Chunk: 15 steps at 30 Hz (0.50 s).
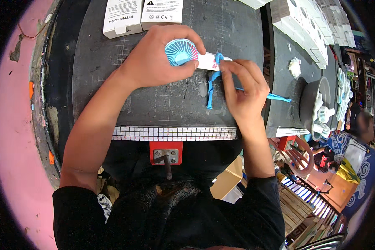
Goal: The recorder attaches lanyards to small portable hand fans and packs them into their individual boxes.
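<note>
A small handheld fan [180, 51] with a round light-blue grille and a white handle lies sideways over the dark work table. My left hand [156, 56] is closed around its round head, thumb and index finger meeting near the handle. At the handle's far end, my right hand [248, 85] pinches a bright blue fabric strap [211, 91]. Part of this strap is looped at the handle tip. One tail hangs down onto the table, and another blue length shows to the right of my right hand. My fingers hide part of the strap's attachment.
Two white boxes [123, 18] stand at the table's far side. More white boxes [298, 25] are stacked at the far right. A grey bowl [310, 104] holds several fans, and a white clump [294, 67] lies beyond it. A gridded strip [175, 133] lines the near edge.
</note>
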{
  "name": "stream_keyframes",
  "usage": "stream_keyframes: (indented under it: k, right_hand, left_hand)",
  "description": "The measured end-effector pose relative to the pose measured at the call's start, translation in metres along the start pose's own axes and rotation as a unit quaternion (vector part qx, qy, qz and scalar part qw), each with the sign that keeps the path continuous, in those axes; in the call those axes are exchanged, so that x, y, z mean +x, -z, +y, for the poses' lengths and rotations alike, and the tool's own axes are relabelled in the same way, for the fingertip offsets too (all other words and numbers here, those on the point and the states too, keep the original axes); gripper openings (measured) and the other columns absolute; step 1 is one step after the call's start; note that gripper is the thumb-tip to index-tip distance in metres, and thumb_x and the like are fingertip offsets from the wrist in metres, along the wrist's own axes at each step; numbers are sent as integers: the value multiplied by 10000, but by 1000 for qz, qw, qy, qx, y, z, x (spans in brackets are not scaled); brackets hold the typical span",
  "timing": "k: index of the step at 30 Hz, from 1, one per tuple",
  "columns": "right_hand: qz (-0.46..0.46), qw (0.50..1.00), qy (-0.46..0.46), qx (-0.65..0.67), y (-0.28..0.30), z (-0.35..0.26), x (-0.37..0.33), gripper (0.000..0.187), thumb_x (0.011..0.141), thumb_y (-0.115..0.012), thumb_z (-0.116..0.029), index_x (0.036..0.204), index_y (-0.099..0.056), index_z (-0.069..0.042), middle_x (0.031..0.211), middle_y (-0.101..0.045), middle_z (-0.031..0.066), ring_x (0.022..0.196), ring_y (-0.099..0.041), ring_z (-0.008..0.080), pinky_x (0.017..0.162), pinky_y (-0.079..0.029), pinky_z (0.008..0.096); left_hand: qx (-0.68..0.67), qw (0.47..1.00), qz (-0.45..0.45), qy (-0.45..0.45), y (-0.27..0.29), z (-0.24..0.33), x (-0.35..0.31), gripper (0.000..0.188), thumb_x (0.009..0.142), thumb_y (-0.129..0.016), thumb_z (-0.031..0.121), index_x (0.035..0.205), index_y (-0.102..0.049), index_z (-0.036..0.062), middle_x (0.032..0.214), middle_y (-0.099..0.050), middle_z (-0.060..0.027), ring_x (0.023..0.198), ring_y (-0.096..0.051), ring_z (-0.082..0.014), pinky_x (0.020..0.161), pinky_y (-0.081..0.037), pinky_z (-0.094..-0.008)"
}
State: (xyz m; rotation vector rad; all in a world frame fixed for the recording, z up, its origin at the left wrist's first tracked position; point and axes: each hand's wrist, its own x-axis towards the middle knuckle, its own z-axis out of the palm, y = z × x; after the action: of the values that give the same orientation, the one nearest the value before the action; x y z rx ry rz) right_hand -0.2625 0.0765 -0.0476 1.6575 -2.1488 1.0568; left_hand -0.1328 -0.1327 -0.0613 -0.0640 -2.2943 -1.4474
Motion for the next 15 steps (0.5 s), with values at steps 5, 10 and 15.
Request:
stream_keyframes:
  k: [5,10,15]
  right_hand:
    - [2,999,33,-8,-4,-4,-3,147,786,-787,-10,922,-770,-61,875,-707,70,766,-660,259,682,-526,360]
    - [13,1000,20,1,-10,-16,0,137,797,-770,-19,926,-762,-65,869,-704,78,752,-650,277,703,-512,381]
    - [32,999,-18,9,-15,-9,1,129,784,-769,-21,901,-739,-67,870,-704,79,763,-655,288,700,-500,395]
  left_hand:
    - [18,1000,-1,-23,1,-2,-1,232,776,-737,-15,1004,-701,13,1016,-745,-109,979,-724,-185,880,-566,-325]
    - [22,1000,4,-13,0,0,1,240,771,-745,-10,1005,-699,15,1013,-743,-102,971,-720,-183,871,-560,-322]
    - [8,1000,4,16,1,4,0,263,762,-764,2,1017,-702,16,1016,-745,-96,964,-721,-185,873,-557,-319]
